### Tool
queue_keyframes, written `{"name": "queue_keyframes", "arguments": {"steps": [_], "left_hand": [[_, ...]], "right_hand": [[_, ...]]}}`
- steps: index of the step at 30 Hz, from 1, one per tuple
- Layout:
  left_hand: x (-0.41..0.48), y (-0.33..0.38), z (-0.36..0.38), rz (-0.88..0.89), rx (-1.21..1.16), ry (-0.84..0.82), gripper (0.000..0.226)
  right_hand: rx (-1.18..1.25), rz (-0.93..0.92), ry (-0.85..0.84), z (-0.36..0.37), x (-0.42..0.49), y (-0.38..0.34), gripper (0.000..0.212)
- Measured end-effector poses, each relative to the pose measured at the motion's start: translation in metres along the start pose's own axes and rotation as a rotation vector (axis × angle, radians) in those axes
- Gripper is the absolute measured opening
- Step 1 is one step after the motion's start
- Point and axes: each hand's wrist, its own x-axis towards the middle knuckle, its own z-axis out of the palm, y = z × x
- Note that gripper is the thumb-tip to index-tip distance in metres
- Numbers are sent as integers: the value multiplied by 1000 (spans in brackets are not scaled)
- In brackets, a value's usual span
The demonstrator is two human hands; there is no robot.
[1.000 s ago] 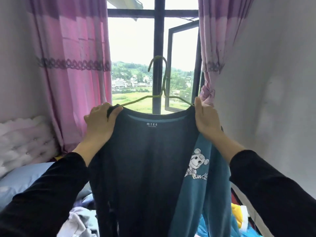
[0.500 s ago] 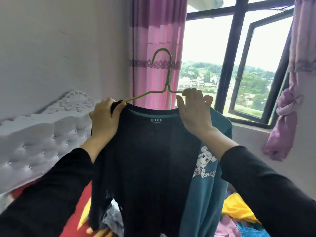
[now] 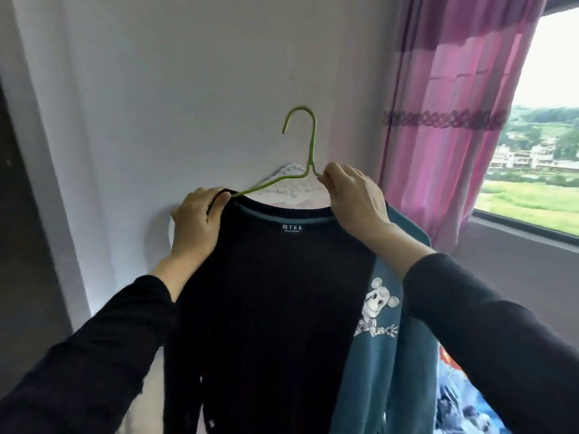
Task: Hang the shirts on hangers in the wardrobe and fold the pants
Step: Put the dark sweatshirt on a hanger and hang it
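shirt on hanger, wall behind, curtain right

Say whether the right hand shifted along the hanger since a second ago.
Yes: the right hand slid inward from the shirt shoulder to the hanger neck, under its hook.

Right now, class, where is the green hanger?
Head view, centre: green hanger in the neck of the dark shirt, between left hand and right hand.
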Motion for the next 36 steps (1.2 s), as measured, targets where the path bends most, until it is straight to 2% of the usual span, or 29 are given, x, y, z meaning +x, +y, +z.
{"name": "queue_keyframes", "arguments": {"steps": [4,7,10,13,18,22,26,31,36], "left_hand": [[3,-61,-77,12,64,69,31],[4,-106,-132,49,93,15,35],[5,-158,-185,-95,136,-61,39],[8,-210,-235,-162,280,-128,31],[26,-274,-304,-196,377,-65,22],[47,-334,-334,-342,493,-145,41],[60,-391,-349,-526,454,-284,62],[93,-468,-370,-600,440,-315,60],[141,-538,-387,-612,488,-359,58]], "right_hand": [[54,-34,-35,47,24,-70,27],[148,-2,-87,84,41,-130,29],[178,-63,-93,117,53,-199,32],[172,-126,-121,146,66,-266,33],[282,-176,-188,189,98,-350,31],[250,-286,-220,224,132,-419,30],[250,-364,-259,266,160,-488,24],[200,-464,-279,322,205,-556,16],[104,-529,-314,376,259,-613,21]]}}
